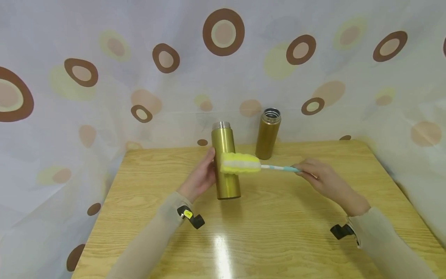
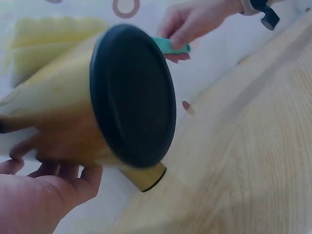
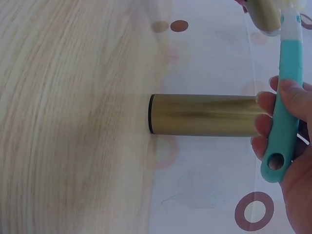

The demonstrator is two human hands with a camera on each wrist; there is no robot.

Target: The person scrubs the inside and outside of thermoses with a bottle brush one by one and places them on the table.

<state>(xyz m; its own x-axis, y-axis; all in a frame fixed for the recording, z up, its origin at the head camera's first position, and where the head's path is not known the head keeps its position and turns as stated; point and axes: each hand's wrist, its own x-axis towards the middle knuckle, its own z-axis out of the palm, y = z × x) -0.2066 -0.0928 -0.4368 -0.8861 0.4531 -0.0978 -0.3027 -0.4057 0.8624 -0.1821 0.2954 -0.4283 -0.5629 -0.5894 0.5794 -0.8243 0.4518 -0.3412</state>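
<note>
My left hand (image 1: 203, 175) grips a gold thermos bottle (image 1: 226, 188) from its left side and holds it up off the table, slightly tilted. Its threaded metal mouth points up, without a lid. The dark round base (image 2: 134, 95) faces the left wrist camera. In my right hand (image 1: 322, 180) is a bottle brush, held by its teal handle (image 3: 291, 63). The yellow and white sponge head (image 1: 240, 163) lies across the front of the bottle in the head view; whether it touches cannot be told.
A second gold bottle (image 1: 267, 135), lidless, stands upright at the back of the wooden table (image 1: 285, 232), right of the held one. Behind and beside the table hangs a white curtain (image 1: 195, 93) patterned with brown and yellow circles.
</note>
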